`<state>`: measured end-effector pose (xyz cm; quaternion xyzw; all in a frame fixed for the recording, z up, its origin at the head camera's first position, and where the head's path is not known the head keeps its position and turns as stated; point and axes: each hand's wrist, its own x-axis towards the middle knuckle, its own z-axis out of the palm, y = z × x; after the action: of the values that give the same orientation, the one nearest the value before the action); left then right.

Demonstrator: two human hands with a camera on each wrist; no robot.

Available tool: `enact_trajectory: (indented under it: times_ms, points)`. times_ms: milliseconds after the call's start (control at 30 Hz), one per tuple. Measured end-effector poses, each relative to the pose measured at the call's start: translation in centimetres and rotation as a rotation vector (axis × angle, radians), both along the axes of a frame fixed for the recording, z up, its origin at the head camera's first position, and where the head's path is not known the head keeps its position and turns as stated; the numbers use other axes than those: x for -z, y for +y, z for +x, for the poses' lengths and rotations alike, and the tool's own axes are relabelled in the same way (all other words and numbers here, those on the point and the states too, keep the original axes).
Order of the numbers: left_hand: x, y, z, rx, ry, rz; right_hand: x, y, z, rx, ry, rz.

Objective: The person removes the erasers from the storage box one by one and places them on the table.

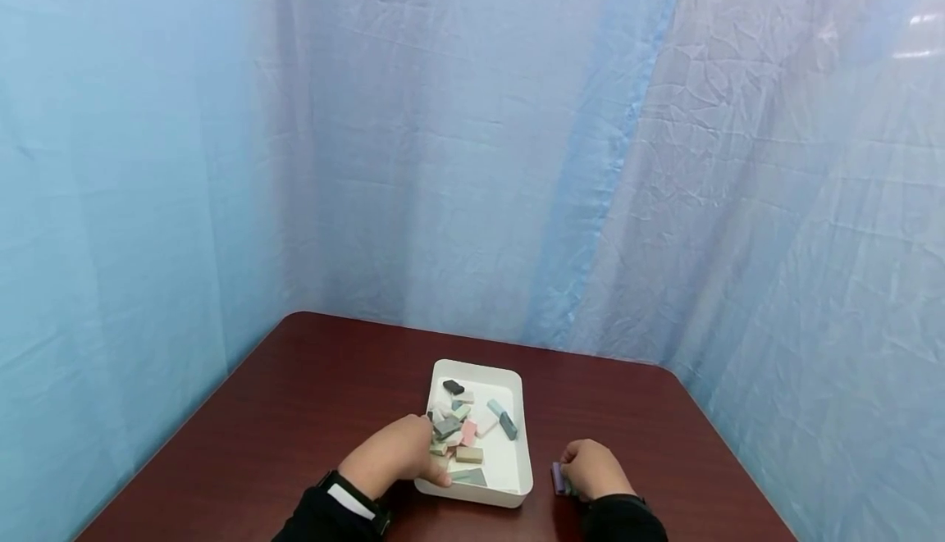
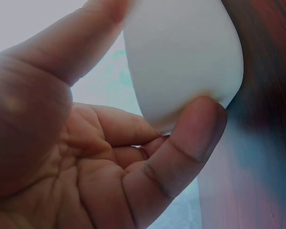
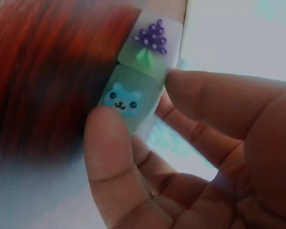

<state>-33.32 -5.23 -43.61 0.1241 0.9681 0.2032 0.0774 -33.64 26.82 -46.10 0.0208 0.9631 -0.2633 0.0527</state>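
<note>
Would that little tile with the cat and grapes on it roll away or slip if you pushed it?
Probably not roll: the tile is flat and block-shaped, pinched by the right hand over the table. Its smooth, frosted face may be a bit slippery. It looks stiff and likely light, since fingertips alone hold it.

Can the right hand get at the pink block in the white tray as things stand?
Probably not at once: the right hand pinches a domino-like tile on the table beside the white tray. The pink block lies uncovered, close to the left hand.
</note>
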Motion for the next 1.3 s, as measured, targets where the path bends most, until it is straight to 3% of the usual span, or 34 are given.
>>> enact_trajectory:
  times_ms: [333, 433, 567, 667, 833, 1000, 1133, 1300]
  points:
    - [0.3, 0.2, -0.4, -0.004, -0.014, -0.017, -0.3, -0.1, 0.2, -0.017, -0.009, 0.014]
    - [0.1, 0.2, -0.3, -0.011, -0.014, -0.017, -0.5, -0.4, 0.1, -0.011, -0.001, 0.078]
    - [0.0, 0.1, -0.1, -0.018, -0.013, -0.008, -2.1, -1.9, 0.4, 0.017, 0.050, 0.170]
    - [-0.1, 0.0, 0.0, -0.024, -0.014, 0.006, -3.8, -3.9, 0.6, 0.010, 0.116, 0.145]
    - [-0.2, -0.2, -0.2, -0.019, -0.010, 0.015, -5.1, -8.1, 0.9, -0.185, 0.192, 0.072]
    - [-0.1, -0.1, -0.1, 0.009, -0.009, 0.006, -4.0, -11.0, 1.0, -0.408, 0.098, 0.067]
    - [0.1, 0.1, 0.3, 0.024, -0.015, 0.012, -2.9, -12.1, 0.9, -0.476, 0.032, 0.073]
    - [0.0, 0.0, 0.3, 0.010, 0.000, 0.020, -2.2, -13.1, 0.5, -0.492, 0.128, 0.119]
